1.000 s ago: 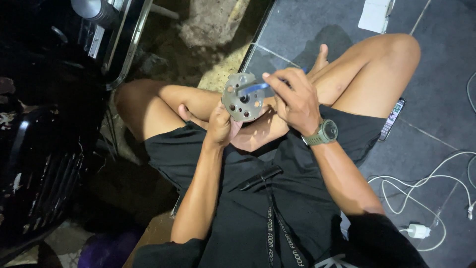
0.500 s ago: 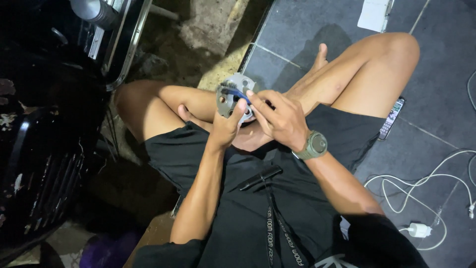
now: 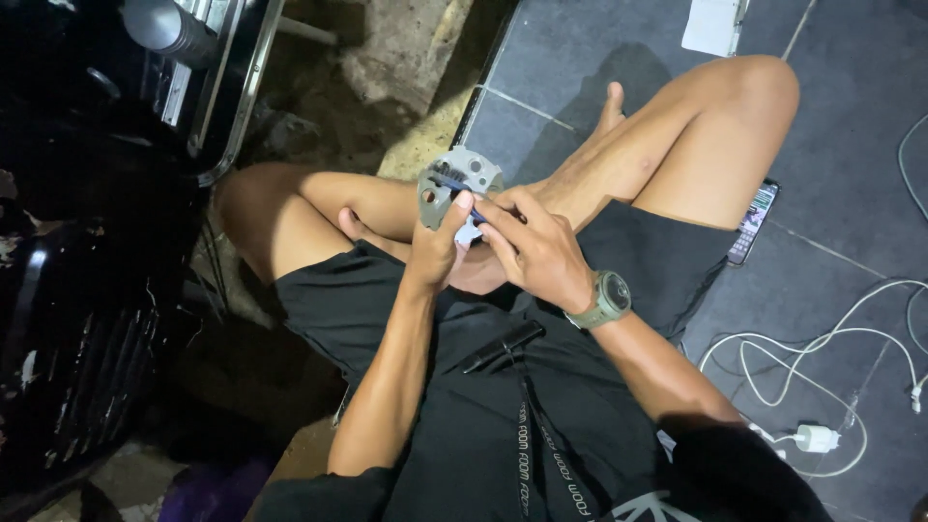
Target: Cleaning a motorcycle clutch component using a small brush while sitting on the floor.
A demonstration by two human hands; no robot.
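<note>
I sit cross-legged on the floor. My left hand point(image 3: 437, 253) grips a grey round metal part point(image 3: 454, 181) with several holes, holding it upright over my crossed legs. My right hand point(image 3: 535, 253), a green watch on its wrist, pinches a small blue-handled tool point(image 3: 462, 191) whose tip lies across the face of the part. Both hands meet at the part, fingers overlapping its lower right side. A black pen-like object point(image 3: 503, 346) lies on my black shorts just below the hands.
A phone point(image 3: 753, 220) lies on the dark tiled floor beside my right knee. White cables and a charger plug point(image 3: 818, 439) lie at the right. A white paper point(image 3: 712, 25) is at the top. Dark machinery point(image 3: 97, 242) fills the left side.
The part has tilted from facing me to more upright in my left hand. My right hand slid down off its face and now holds the blue tool against it.
</note>
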